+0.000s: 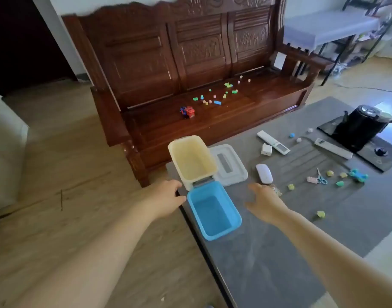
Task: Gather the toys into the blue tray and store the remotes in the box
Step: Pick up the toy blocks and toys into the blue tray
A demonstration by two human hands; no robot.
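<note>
An empty blue tray (214, 211) sits at the near left corner of the grey table (268, 252). Behind it stands an empty cream box (191, 160), its clear lid (229, 164) lying flat beside it. My left hand (168, 196) hovers just left of the tray, fingers relaxed, holding nothing. My right hand (265, 202) hangs open to the tray's right. Two white remotes (273, 142) (333, 148) lie further back. Small toy blocks (291, 186) and a teal toy (358, 175) are scattered on the table. More blocks (217, 102) and a red-blue toy (188, 111) lie on the wooden bench (235, 116).
A white mouse (264, 173), a white charger (266, 149) and small scissors (321, 177) lie on the table. A black kettle (359, 126) stands on a dark tray at the far right. Wood floor stretches to the left; a white cabinet edge is at far left.
</note>
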